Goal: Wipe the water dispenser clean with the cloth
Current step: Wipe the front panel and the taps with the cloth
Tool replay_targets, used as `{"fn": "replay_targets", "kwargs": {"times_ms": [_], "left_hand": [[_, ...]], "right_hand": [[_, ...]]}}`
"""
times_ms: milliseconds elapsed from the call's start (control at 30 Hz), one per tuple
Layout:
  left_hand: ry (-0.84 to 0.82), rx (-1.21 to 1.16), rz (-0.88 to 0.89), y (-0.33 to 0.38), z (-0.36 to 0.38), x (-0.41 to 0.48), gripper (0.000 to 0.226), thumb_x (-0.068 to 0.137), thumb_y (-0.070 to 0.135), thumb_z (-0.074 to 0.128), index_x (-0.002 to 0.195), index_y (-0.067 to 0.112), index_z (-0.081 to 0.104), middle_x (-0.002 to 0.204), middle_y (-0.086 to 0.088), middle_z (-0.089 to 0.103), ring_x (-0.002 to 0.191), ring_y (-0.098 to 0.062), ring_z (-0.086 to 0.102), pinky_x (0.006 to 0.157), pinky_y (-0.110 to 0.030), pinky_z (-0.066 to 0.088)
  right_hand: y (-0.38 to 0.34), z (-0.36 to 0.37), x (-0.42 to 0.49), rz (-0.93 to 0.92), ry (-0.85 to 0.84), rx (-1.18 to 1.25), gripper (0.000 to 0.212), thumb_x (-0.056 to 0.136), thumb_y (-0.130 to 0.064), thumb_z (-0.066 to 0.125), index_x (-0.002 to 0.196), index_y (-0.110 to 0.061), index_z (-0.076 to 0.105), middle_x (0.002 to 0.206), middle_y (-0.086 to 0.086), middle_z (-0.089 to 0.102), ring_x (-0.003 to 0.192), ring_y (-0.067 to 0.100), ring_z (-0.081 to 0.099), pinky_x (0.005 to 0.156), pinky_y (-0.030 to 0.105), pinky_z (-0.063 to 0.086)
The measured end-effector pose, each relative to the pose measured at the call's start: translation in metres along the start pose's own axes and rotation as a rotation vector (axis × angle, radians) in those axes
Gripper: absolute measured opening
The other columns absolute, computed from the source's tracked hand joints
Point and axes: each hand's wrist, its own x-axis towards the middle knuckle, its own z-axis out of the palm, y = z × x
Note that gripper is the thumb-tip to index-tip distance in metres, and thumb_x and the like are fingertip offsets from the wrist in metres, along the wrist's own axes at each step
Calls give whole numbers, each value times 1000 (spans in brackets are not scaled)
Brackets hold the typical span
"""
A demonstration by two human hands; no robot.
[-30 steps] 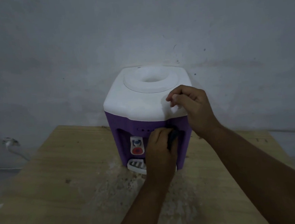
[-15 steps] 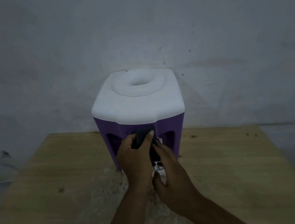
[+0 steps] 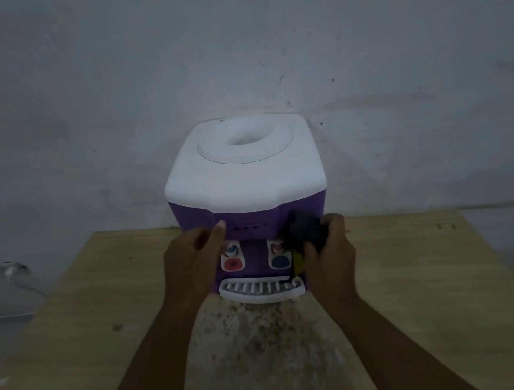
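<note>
The water dispenser (image 3: pixel 245 177) has a white top and a purple body and stands on the wooden table (image 3: pixel 99 315) against the wall. On its front are two taps and a white drip tray (image 3: pixel 261 288). My right hand (image 3: pixel 331 259) is closed around a dark cloth (image 3: pixel 306 229) and presses it on the right front corner of the purple body. My left hand (image 3: pixel 193 261) grips the left front corner, thumb up against the purple panel. The lower side corners of the dispenser are hidden behind both hands.
A whitish, speckled stain (image 3: pixel 261 348) spreads over the table in front of the drip tray. A grey wall (image 3: pixel 238 57) rises right behind the dispenser. At the far left a pale cable end (image 3: pixel 11 268) hangs beyond the table's edge.
The cloth has passed from my left hand to my right hand. My hands have moved apart from the middle of the front to its two corners, uncovering the taps and drip tray.
</note>
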Motion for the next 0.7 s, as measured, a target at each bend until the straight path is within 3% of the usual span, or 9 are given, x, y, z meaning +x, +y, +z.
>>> {"fn": "replay_targets", "kwargs": {"times_ms": [67, 133, 200, 267, 333, 400, 533, 667, 700], "left_hand": [[16, 106, 50, -7, -7, 10, 38, 91, 46, 61, 70, 15, 67, 66, 1, 68, 64, -16, 65, 64, -41, 54], [12, 148, 99, -8, -13, 18, 34, 88, 46, 63, 73, 16, 66, 67, 4, 67, 64, -7, 62, 58, -26, 46], [-13, 170, 136, -7, -19, 24, 28, 86, 44, 67, 73, 19, 65, 67, 8, 65, 64, 0, 60, 54, -10, 39], [-13, 174, 153, -9, -22, 28, 27, 83, 41, 71, 69, 20, 63, 65, 9, 64, 64, 4, 59, 54, -6, 39], [-9, 174, 199, -11, -24, 34, 28, 81, 39, 74, 68, 17, 63, 63, 8, 63, 64, 3, 58, 54, -6, 39], [-18, 181, 257, -13, -25, 37, 28, 80, 36, 76, 68, 15, 63, 62, 8, 63, 66, 2, 59, 54, -6, 39], [-58, 131, 305, -20, -26, 45, 29, 79, 37, 76, 67, 16, 61, 63, 8, 62, 65, -2, 60, 55, -8, 40], [-109, 48, 344, -27, -28, 48, 32, 79, 41, 72, 70, 13, 61, 65, 5, 63, 65, -8, 60, 54, -11, 42], [-120, 33, 342, -29, -27, 49, 32, 79, 41, 72, 70, 12, 61, 65, 4, 63, 66, -8, 60, 54, -11, 43]], "right_hand": [[-2, 0, 2, 61, 44, 54, 35, 81, 8, 60, 99, -15, 41, 84, -1, 56, 67, 8, 55, 50, 6, 37], [-9, 9, -5, 114, 27, 135, 34, 84, 5, 61, 101, -17, 42, 88, -2, 59, 73, 1, 57, 51, 7, 40], [-15, 21, -16, 121, -19, 188, 34, 85, 3, 62, 105, -19, 45, 94, -3, 61, 80, 4, 60, 58, 11, 46], [-16, 27, -22, 129, -73, 224, 33, 86, 0, 62, 108, -20, 47, 99, -4, 62, 85, 6, 62, 62, 18, 52], [-19, 24, -18, 158, -14, 250, 31, 86, 0, 62, 105, -20, 48, 95, -2, 62, 81, 9, 62, 57, 16, 49], [-21, 15, -9, 218, 148, 279, 33, 85, 2, 61, 105, -20, 47, 92, -2, 63, 80, 12, 63, 53, 13, 46], [-28, 12, 1, 288, 253, 346, 43, 90, -2, 54, 120, -31, 45, 96, -6, 64, 82, 1, 64, 57, 13, 49], [-36, 29, -3, 237, 339, 242, 43, 88, -3, 53, 121, -30, 52, 106, -5, 63, 95, 10, 61, 75, 23, 51], [-37, 35, -7, 183, 327, 160, 44, 86, -2, 54, 122, -28, 53, 107, -3, 61, 95, 10, 58, 78, 20, 49]]}}
